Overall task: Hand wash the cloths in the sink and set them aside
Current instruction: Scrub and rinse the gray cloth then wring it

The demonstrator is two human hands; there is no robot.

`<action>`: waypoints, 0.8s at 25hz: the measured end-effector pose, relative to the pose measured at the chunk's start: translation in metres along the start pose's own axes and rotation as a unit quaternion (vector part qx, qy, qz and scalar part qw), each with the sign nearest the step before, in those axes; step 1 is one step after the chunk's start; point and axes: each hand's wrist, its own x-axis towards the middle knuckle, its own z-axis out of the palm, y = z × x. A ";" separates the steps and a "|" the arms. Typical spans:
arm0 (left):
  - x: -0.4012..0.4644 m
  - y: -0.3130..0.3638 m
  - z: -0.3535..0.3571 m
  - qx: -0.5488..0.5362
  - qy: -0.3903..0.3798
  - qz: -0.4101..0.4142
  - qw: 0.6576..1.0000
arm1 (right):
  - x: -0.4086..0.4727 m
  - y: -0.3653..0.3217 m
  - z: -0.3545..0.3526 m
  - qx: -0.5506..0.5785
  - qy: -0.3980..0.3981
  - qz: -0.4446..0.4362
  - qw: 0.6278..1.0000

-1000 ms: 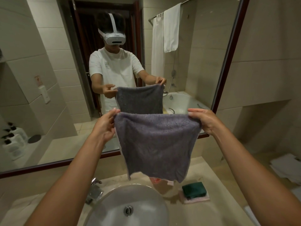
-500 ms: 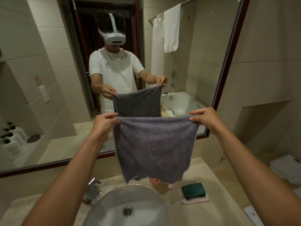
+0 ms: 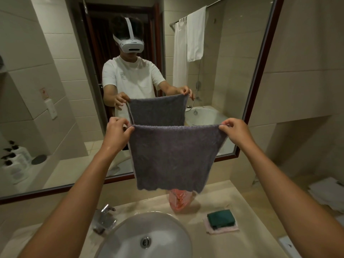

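The left hand [image 3: 117, 131] and right hand [image 3: 235, 132] pinched the top corners of the grey terry cloth [image 3: 174, 157]; a weak pinch could have dropped it into the white round sink [image 3: 130, 237].

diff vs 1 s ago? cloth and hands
The grey cloth now hangs flatter, top edge pulled taut. The left hand shifted from a loose hold to a fingertip pinch on its corner, and the right hand pinches the other. Unchanged: cloth held above the sink; green cloth on the counter.
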 end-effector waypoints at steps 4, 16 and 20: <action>-0.003 0.002 -0.004 -0.229 -0.058 -0.086 0.968 | -0.007 -0.002 0.002 0.177 -0.017 0.105 0.978; -0.052 0.099 0.025 -0.376 -0.213 -0.163 0.887 | -0.069 -0.098 0.057 0.392 -0.226 0.330 0.828; -0.059 0.110 0.026 -0.368 -0.210 -0.106 0.900 | -0.072 -0.115 0.060 0.406 -0.177 0.286 0.850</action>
